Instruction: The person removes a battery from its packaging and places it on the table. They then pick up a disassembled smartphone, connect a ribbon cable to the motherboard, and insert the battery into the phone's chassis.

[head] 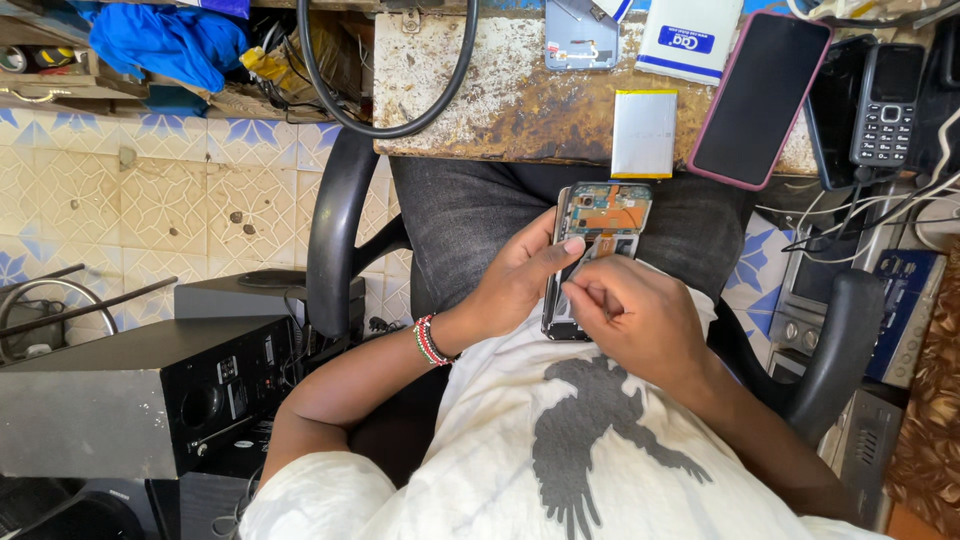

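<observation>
An opened phone (600, 225) with its back cover off lies over my lap, showing an orange and teal circuit board at its far end. My left hand (520, 275) grips the phone's left side, thumb laid across the middle. My right hand (625, 315) is closed in a pinch over the lower part of the open phone, fingertips touching its inside. Whether it holds a small part or tool I cannot tell.
A worn bench top (500, 100) holds a silver battery (643, 133), a pink-cased phone (757, 98), a keypad phone (886, 105), a white box (690, 38) and a black cable loop (390, 120). Chair armrests (335, 230) flank me. A black speaker (140, 400) stands left.
</observation>
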